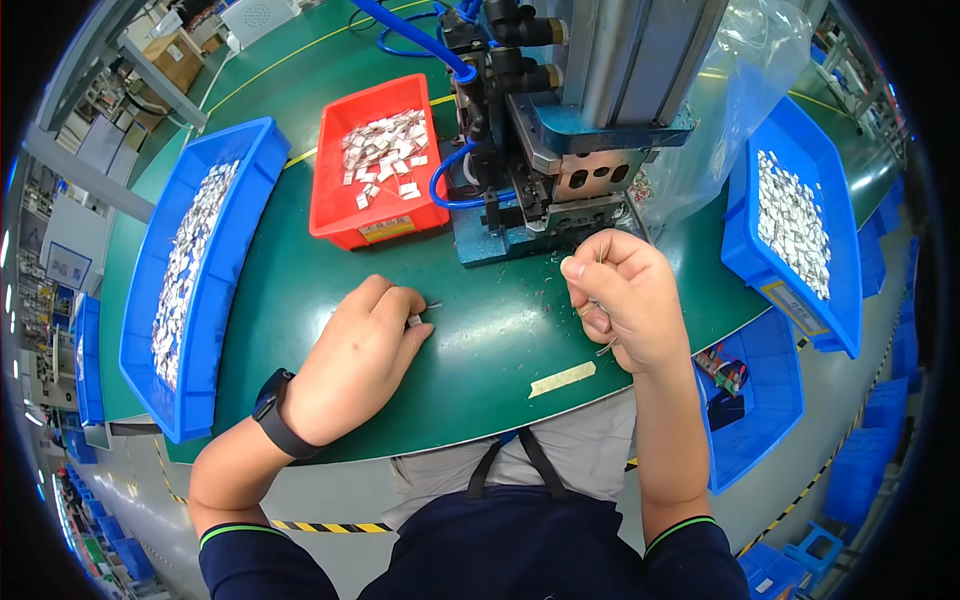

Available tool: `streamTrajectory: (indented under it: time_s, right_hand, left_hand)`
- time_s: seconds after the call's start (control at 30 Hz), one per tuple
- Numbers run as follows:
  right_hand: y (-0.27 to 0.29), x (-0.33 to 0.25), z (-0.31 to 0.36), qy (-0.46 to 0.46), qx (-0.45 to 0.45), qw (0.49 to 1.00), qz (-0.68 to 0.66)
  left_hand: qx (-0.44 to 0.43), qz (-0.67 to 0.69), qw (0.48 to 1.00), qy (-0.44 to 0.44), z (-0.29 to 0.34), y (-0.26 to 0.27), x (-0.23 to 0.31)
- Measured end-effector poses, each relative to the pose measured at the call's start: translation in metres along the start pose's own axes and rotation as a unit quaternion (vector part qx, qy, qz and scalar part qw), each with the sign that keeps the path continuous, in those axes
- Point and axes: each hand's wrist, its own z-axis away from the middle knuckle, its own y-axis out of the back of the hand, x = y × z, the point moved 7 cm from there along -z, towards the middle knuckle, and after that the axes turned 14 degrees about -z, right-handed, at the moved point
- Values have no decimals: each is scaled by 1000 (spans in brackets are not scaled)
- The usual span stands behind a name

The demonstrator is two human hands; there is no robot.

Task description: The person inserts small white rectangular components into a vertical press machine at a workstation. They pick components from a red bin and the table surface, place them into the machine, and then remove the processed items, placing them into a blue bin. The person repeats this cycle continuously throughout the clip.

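My left hand (365,335) rests low over the green bench, its thumb and fingers pinched on a small white block with a thin wire lead (416,321). The lead points right, and the fingers cover most of the block. Right of it, just in front of the press machine (585,170), my right hand (630,300) is raised with its fingers curled closed. Thin wire leads (606,348) stick out above and below these fingers. What they are attached to is hidden in the fist. Both hands are apart from the machine.
A red bin (375,232) of white blocks with leads stands left of the machine. Long blue bins of white pieces stand at far left (228,255) and right (845,260). Another blue bin (765,420) sits below the bench edge. Tape (562,380) marks the bench (480,385); blue hoses (415,38) run behind.
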Motion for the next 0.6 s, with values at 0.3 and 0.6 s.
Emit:
streamTrajectory:
  time_s: [0.3, 0.6]
  right_hand:
    - [-5, 3, 0, -18, -29, 999, 33]
    - [-7, 4, 1, -15, -37, 996, 74]
  left_hand:
    - [-63, 136, 986, 68, -12, -9, -14]
    - [-47, -9, 998, -28, 1, 2, 6]
